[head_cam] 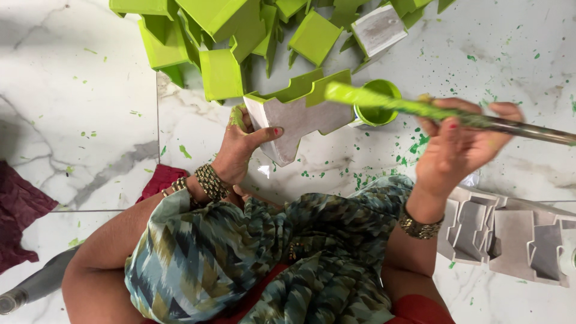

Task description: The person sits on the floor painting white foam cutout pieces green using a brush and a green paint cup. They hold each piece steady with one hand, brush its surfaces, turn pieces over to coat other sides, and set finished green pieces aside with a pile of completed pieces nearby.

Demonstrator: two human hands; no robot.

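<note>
My left hand [241,143] grips a notched grey block [297,119] whose top edges are painted bright green. It is held above the marble floor in front of my knees. My right hand [461,139] holds a long paintbrush [420,109] with a green-smeared handle; its green-loaded tip rests against the block's upper right edge. Just behind the brush stands a small pot of green paint [377,103]. Both wrists wear beaded bangles.
A heap of green-painted blocks [222,36] lies at the top, one grey-faced piece [378,29] among them. Unpainted grey blocks [510,237] sit in a row at the right. A dark red cloth [18,210] lies left. Green paint specks dot the white marble floor [78,120].
</note>
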